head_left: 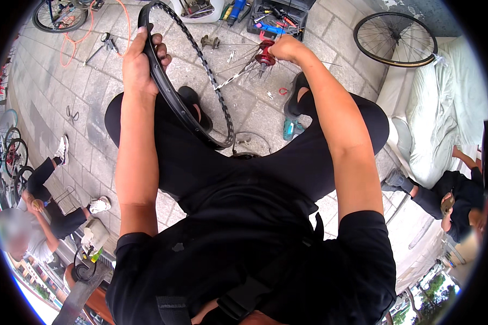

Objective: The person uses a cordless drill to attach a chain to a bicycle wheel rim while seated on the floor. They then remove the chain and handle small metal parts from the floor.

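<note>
My left hand (141, 67) is closed around the upper left side of a black bicycle rim (174, 103), which stands tilted over my left thigh. My right hand (288, 50) grips a red wheel hub (264, 56) from its right side. Thin spokes (238, 46) fan out from that hub. A black-and-white patterned strand of spokes (234, 79) reaches from the hub to the rim's right side. The fingertips of my right hand are partly hidden behind the hub and hand.
Beyond my hands are an open tool case (265, 23), a white tub (214, 12) and a loose metal hub (210, 41). A teal power tool (289, 129) lies between my feet. A spoked wheel (397, 37) leans far right. People sit at left (49, 216) and right (455, 203).
</note>
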{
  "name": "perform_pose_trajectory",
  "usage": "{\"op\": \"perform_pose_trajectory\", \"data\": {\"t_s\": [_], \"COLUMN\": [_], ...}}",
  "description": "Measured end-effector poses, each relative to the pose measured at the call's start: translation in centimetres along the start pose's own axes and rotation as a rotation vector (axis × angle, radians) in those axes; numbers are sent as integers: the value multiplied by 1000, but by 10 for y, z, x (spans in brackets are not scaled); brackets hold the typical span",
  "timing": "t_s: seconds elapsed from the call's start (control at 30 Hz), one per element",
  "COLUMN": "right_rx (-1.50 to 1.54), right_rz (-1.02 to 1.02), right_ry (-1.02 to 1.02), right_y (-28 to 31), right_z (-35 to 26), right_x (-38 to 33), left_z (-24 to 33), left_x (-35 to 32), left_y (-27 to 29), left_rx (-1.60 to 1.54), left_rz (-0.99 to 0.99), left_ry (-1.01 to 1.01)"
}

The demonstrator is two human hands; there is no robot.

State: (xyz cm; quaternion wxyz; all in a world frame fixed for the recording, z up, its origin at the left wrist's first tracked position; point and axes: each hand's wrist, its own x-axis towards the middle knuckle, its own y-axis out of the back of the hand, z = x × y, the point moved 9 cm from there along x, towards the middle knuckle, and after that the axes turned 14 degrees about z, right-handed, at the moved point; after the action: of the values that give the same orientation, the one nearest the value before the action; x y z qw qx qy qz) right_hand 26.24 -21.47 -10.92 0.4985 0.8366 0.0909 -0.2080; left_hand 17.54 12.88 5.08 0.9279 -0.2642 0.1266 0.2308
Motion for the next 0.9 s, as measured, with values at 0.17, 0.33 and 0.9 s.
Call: {"op": "perform_pose_trajectory", "data": {"t_s": [0.17, 0.33, 0.9], "right_rx": [349, 626, -205], "right_rz": [-203, -279, 240], "right_ry": [-230, -435, 172], "right_y": [0, -31, 46], "right_z": [6, 64, 30], "right_x": [-22, -4, 12], "left_z": [-1, -3, -7], "left_x": [0, -2, 25], "left_y": [-9, -15, -15], "left_rx": [50, 89, -166], "left_rz": [49, 26, -44], "left_ry": [-8, -8, 122]}}
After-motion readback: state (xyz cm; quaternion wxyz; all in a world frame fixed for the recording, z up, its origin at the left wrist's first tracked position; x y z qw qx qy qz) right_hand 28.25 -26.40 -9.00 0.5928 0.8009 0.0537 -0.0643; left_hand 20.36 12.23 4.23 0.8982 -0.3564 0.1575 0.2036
